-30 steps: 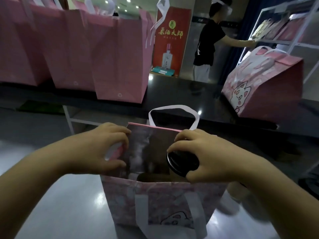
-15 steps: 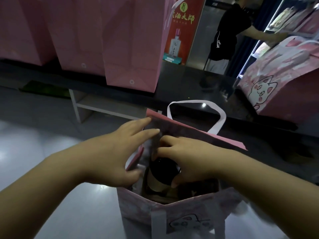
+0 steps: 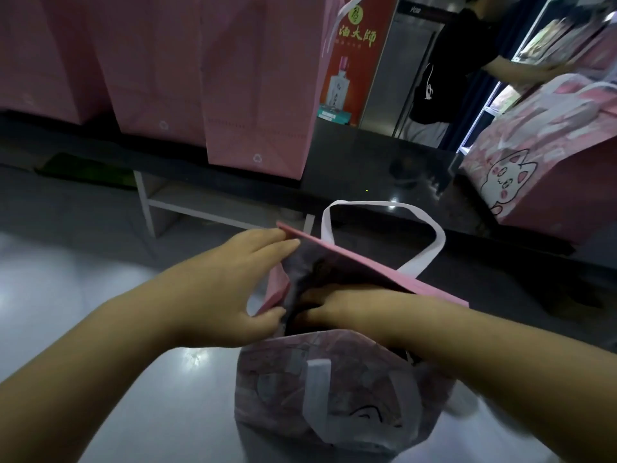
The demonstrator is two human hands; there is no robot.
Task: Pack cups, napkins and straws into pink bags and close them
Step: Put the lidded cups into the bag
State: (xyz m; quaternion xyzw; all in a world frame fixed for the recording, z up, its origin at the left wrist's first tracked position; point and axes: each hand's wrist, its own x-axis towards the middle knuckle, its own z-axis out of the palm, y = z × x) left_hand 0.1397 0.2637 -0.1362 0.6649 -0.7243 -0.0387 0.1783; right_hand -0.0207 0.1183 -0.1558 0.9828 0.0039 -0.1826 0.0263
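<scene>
Right below the head camera, one pink bag (image 3: 337, 379) with a cat print stands open on the shiny floor (image 3: 83, 279), and both hands are at its mouth. The left hand (image 3: 230, 289) lies against the bag's left side: its fingers (image 3: 277, 242) are stretched straight along the far corner of the rim, the thumb presses the folded side panel lower down, and that panel sits in the span between them. The right hand (image 3: 350, 305) reaches down into the bag, just right of the left thumb. Its fingers (image 3: 317, 297) curl into the dark inside, and I cannot tell whether they hold anything. The bag has two white handles: one (image 3: 384, 207) arches up beyond the right fingers, the other (image 3: 317, 392) hangs down the near face below them. Well beyond the left fingers, three plain pink bags (image 3: 257, 95) stand in a row on a dark table (image 3: 367, 168). Far beyond the right fingers, one more cat-print bag (image 3: 541, 168) rests on that table, and a person in a black shirt (image 3: 444, 61) stands behind it.
</scene>
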